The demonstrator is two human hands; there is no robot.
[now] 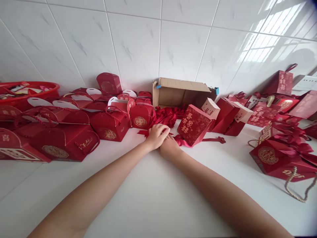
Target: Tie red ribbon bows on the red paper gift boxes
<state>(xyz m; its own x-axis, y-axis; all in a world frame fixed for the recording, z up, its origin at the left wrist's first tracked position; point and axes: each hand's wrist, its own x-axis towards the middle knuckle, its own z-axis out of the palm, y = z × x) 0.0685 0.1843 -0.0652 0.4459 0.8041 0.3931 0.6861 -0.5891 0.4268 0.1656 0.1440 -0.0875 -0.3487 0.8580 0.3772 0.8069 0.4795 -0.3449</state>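
Note:
My left hand (157,135) lies over my right hand (170,147) in the middle of the white table. The left fingers rest across the right hand's fingers, which they mostly cover. I make out no thing held between the two hands. Just beyond them is a heap of dark red ribbon (165,116). Close by on the left stands a small red gift box with a gold emblem (141,116). On the right a tilted red box with gold lettering (194,124) leans, with a bright pink-red ribbon (182,141) at its base.
An open cardboard box (183,86) lies on its side against the tiled wall. Red gift boxes with rope handles (61,140) crowd the left, before a red basin (53,89). A bow-topped box (274,160) stands among more boxes on the right.

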